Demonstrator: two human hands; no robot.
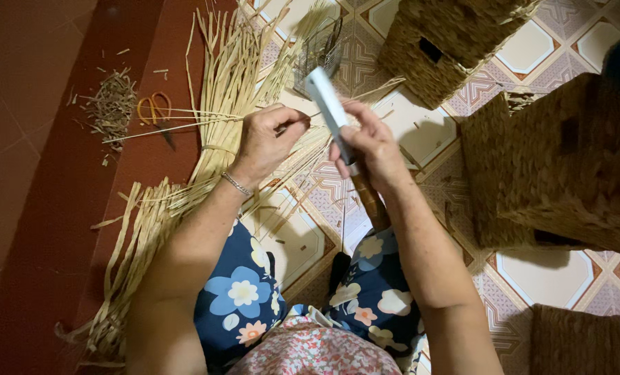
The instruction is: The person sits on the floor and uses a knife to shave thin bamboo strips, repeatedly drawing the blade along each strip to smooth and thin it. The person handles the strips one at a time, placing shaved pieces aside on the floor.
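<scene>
Nearest the camera were the person's lap in a pink flowered top and dark blue flowered trousers, with both forearms reaching fwd over the tiled floor. The left hand, with a thin bracelet at the wrist, was closed narrow: thumb and fingers pinched a thin strip of pale reed. This strip ran out to the left of the hand, almost level, over the red floor. The right hand was closed around a knife; the blade stood up and to the left from the fist, its lower part beside the left fingertips, and the brown handle came out below the hand. So the strip lay just left of the blade, btw. both hands, but if blade touched strip I could not tell.

Under the left arm lay a big bundle of the same reeds, tied near the middle, fanning toward top and bottom of the view. Left of the bundle were orange-handled scissors and a small heap of scraps. On the right stood woven baskets, one more at the top. A wire frame stood near the top, behind the knife tip.
</scene>
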